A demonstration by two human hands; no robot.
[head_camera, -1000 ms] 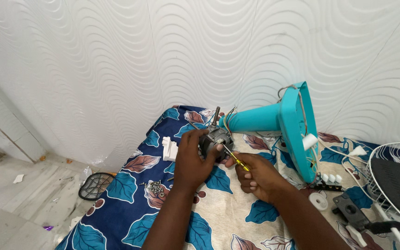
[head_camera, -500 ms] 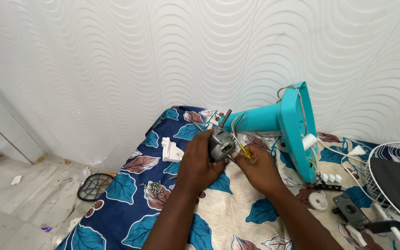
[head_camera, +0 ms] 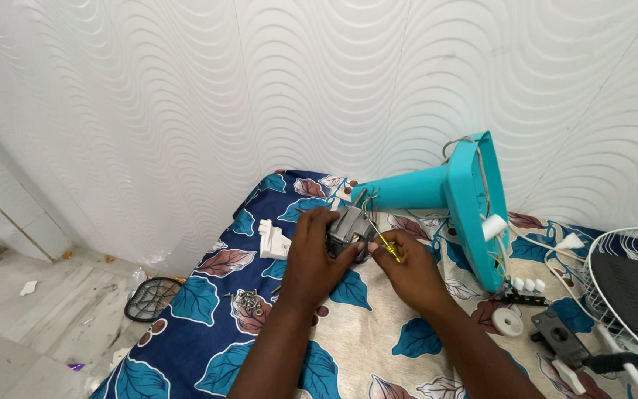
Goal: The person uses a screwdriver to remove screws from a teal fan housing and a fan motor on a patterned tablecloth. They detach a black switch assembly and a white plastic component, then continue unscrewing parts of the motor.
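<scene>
Grey metal, a small fan motor (head_camera: 347, 226), sits clamped in the left hand (head_camera: 311, 258) above the leaf-print cloth (head_camera: 208, 325), at about nine o'clock from the teal fan stand (head_camera: 467, 199) lying on its side. Compared with a second ago, the right hand (head_camera: 407, 270) has come in from lower right until it is just beside the left, its fingers pinched on a yellow-handled screwdriver (head_camera: 387, 246) whose tip now meets the motor, so tool work on the motor looks under way. Loose screws (head_camera: 249, 300) lie at seven o'clock from the motor, a white plastic part (head_camera: 272, 240) at nine.
</scene>
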